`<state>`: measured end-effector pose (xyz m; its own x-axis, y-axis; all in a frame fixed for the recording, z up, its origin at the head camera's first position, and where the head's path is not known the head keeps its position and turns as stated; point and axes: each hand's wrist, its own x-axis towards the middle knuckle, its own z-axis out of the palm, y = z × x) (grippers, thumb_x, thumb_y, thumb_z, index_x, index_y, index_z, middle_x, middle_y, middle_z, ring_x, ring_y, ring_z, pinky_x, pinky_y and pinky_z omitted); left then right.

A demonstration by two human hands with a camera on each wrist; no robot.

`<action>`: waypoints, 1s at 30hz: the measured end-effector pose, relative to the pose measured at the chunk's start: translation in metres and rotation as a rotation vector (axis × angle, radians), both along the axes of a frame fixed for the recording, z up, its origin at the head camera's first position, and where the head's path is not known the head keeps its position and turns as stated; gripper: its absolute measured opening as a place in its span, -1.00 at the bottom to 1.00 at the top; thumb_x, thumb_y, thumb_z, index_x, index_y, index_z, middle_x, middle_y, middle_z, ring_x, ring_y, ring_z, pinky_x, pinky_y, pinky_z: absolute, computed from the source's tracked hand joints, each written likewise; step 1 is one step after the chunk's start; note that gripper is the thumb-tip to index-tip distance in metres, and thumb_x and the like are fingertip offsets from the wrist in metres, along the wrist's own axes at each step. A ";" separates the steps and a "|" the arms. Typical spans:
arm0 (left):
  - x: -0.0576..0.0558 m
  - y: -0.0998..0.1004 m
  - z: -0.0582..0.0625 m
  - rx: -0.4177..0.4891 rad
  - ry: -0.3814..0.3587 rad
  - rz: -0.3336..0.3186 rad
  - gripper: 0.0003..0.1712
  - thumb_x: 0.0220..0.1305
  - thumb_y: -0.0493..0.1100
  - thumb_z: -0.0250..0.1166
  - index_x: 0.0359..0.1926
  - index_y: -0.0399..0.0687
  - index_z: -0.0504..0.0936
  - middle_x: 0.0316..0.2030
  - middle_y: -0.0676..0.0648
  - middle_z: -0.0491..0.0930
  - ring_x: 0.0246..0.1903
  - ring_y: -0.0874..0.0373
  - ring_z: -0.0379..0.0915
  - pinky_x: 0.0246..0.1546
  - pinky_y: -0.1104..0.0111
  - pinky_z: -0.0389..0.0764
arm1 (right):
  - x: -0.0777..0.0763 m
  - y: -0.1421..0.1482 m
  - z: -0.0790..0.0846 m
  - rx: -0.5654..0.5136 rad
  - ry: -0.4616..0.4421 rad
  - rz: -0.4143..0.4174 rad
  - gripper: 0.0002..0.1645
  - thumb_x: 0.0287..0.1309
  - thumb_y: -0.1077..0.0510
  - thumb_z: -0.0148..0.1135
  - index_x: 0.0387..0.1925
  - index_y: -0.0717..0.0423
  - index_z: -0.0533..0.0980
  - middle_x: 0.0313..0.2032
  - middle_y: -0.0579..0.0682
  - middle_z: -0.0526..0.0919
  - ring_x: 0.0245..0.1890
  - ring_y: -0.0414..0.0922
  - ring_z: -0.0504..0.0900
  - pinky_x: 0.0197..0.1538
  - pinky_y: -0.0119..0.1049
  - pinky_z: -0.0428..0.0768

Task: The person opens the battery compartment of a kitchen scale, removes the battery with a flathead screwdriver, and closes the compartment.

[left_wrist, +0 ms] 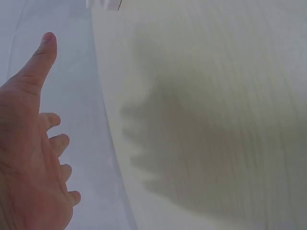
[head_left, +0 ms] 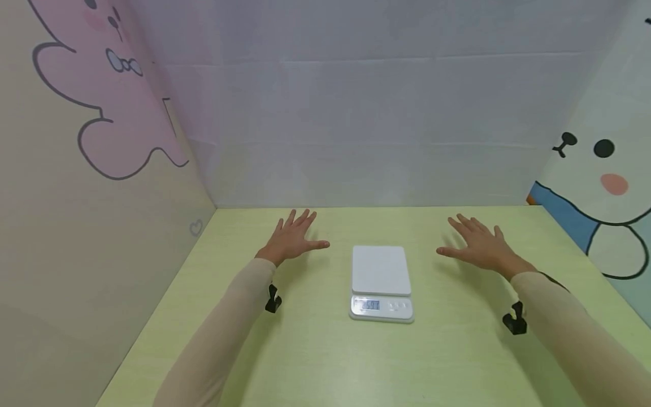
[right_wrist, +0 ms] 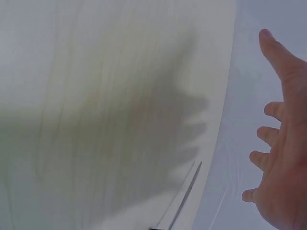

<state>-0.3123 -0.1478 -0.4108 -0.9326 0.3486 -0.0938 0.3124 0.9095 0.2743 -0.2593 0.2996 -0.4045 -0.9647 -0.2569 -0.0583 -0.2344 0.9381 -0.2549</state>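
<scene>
A white kitchen scale (head_left: pixel 381 271) lies on the pale yellow table, its lit display (head_left: pixel 367 304) facing the person. To its left, my left hand (head_left: pixel 291 237) hovers over the table with fingers spread and thumb pointing toward the scale. My right hand (head_left: pixel 480 247) mirrors it on the other side, fingers also spread, thumb toward the scale. Both hands hold nothing and stay apart from the scale. In the left wrist view the palm (left_wrist: pixel 33 158) shows above a hand shadow; the right wrist view shows the right palm (right_wrist: pixel 288 163) likewise.
Behind the table (head_left: pixel 315 362) hangs a white cloth backdrop (head_left: pixel 325 113). A left wall carries a pink cartoon figure (head_left: pixel 127 107), and a right panel shows a white cartoon face (head_left: pixel 585 181). Black wrist-mounted pieces hang under both sleeves (head_left: pixel 218 339).
</scene>
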 end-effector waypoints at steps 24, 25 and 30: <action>0.056 0.039 -0.051 0.076 -0.119 -0.191 0.26 -0.20 0.51 0.42 0.50 0.22 0.15 0.55 0.02 -0.09 0.54 -0.11 -0.33 0.46 -0.16 -0.21 | 0.039 -0.050 -0.056 -0.178 0.008 0.204 0.08 -0.17 -0.40 0.44 0.34 0.03 0.39 0.45 0.25 0.18 0.43 0.39 0.04 0.23 0.58 -0.06; 0.057 0.040 -0.051 0.069 -0.123 -0.191 0.26 -0.20 0.52 0.42 0.50 0.24 0.15 0.55 0.01 -0.11 0.54 -0.11 -0.33 0.46 -0.17 -0.21 | 0.040 -0.051 -0.056 -0.174 0.005 0.201 0.08 -0.18 -0.41 0.43 0.34 0.02 0.39 0.45 0.25 0.17 0.43 0.39 0.03 0.23 0.58 -0.08; 0.061 0.044 -0.047 0.049 -0.140 -0.181 0.24 -0.19 0.49 0.43 0.50 0.29 0.14 0.56 -0.03 -0.14 0.54 -0.14 -0.34 0.44 -0.20 -0.18 | 0.040 -0.054 -0.057 -0.165 -0.014 0.195 0.09 -0.20 -0.43 0.43 0.34 -0.02 0.40 0.46 0.27 0.13 0.43 0.42 0.00 0.23 0.59 -0.12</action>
<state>-0.2513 -0.1038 -0.4577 -0.8333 0.5167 -0.1966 0.4253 0.8264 0.3691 -0.2194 0.2452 -0.4614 -0.8955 -0.4449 -0.0128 -0.4020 0.8209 -0.4056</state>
